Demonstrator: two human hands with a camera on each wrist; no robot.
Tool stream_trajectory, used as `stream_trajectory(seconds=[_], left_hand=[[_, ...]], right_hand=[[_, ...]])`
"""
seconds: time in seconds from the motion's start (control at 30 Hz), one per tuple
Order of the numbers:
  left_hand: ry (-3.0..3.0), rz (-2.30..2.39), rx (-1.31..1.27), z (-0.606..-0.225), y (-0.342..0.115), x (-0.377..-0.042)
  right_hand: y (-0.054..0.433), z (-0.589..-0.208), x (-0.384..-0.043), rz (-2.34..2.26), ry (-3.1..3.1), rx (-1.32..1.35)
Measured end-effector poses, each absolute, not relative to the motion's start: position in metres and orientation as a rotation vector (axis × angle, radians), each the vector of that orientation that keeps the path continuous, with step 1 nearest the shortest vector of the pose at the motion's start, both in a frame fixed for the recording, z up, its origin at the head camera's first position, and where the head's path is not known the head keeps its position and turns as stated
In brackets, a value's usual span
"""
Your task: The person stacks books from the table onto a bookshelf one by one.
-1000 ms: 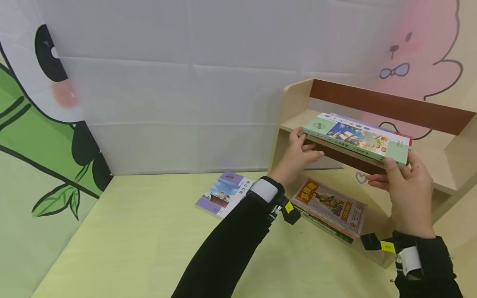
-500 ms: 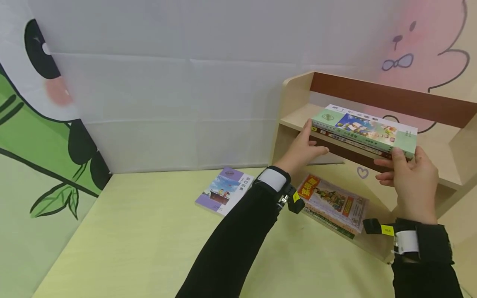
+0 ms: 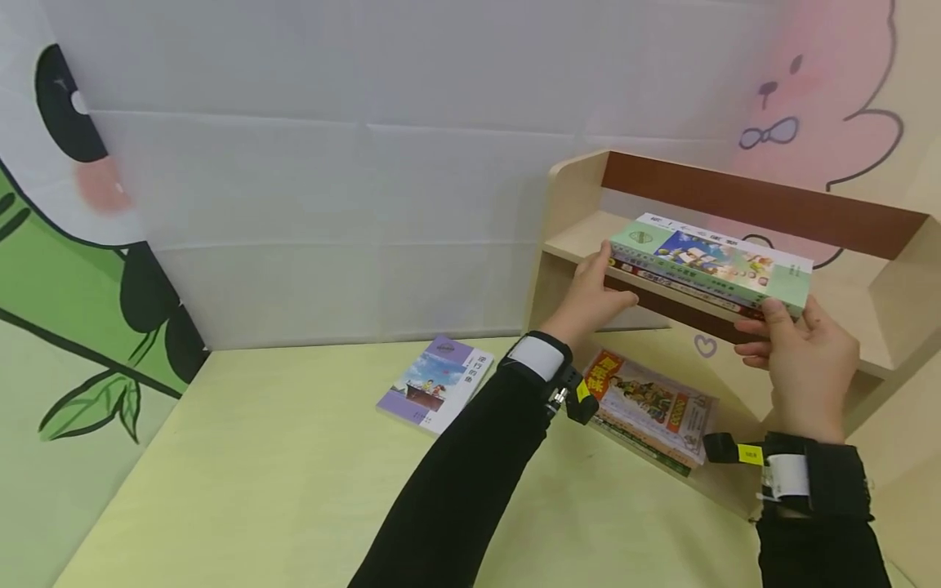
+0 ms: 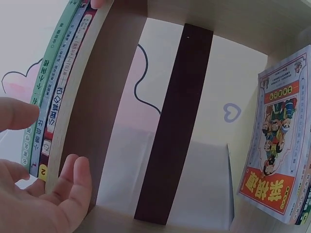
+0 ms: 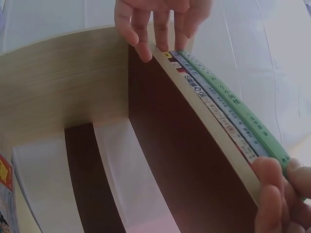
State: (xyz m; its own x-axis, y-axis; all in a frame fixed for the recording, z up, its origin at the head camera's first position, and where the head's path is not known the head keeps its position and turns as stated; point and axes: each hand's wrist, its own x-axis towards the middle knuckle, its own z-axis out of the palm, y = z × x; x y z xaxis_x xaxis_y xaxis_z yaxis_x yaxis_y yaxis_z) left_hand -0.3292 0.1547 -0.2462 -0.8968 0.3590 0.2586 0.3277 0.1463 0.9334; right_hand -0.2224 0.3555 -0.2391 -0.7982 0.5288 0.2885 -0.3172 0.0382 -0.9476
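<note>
A stack of books lies flat on the upper shelf of a small wooden bookshelf point(image 3: 569, 237), the green storybook point(image 3: 788, 287) on top. Below it, a blue-grey spine point(image 4: 53, 92) and a red-and-white spine point(image 4: 58, 104) show. My left hand point(image 3: 591, 298) touches the stack's left end with extended fingers, some of them below the shelf board. At the right end my right hand point(image 3: 809, 359) grips the front corner, thumb on the spine side and other fingers below the board. The covers of the lower books are hidden.
Below the shelf another book pile point(image 3: 650, 408) lies at a slant, a red-and-yellow titled book on top. A purple-and-white book point(image 3: 439, 384) lies on the yellow-green table point(image 3: 279, 474), left of the bookshelf. A printed cloth backdrop point(image 3: 331, 180) stands behind.
The green book has shifted back onto the stack, so the spines beneath it now show. Both hands stay at the stack's ends. The whole view has shifted slightly.
</note>
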Motion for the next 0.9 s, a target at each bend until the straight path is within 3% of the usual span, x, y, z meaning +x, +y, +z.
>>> stream_trajectory(seconds=[0.63, 0.9], left_hand=[[2.529, 1.811, 0.648, -0.246, 0.159, -0.325], [2.401, 1.834, 0.779, -0.261, 0.148, -0.303]], right_hand=[[0.346, -0.250, -0.231, 1.665, -1.636, -0.194], [0.333, -0.270, -0.213, 1.673, -1.607, -0.170]])
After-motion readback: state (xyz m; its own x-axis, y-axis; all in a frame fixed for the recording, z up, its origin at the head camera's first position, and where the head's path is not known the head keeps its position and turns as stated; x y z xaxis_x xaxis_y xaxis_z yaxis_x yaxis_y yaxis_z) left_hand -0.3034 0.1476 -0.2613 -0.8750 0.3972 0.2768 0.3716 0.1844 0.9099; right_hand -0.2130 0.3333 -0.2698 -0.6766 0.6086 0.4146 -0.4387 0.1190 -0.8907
